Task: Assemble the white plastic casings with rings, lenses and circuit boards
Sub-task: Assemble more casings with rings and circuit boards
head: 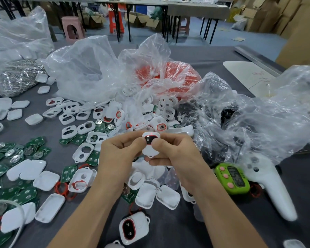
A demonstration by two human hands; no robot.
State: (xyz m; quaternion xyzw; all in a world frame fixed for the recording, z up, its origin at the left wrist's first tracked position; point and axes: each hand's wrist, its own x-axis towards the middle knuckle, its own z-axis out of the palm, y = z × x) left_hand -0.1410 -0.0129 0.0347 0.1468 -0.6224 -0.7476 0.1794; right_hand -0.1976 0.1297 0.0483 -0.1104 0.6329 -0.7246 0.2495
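Observation:
A white plastic casing (150, 147) with a red ring and a dark window is held up over the table between both hands. My left hand (118, 154) pinches its left side and my right hand (175, 154) presses its right side, thumbs on the front face. A finished casing (133, 228) with a red ring and black window lies near the front edge. Green circuit boards (0, 169) with round metal cells are spread at the left. Empty white casing fronts (69, 131) and backs (46, 180) lie scattered around.
Clear plastic bags (89, 68) pile up behind the parts, one holding red rings (170, 74). A green timer (233, 178) and a white controller (274, 188) lie at the right. A heap of metal clips (18, 79) sits at the far left.

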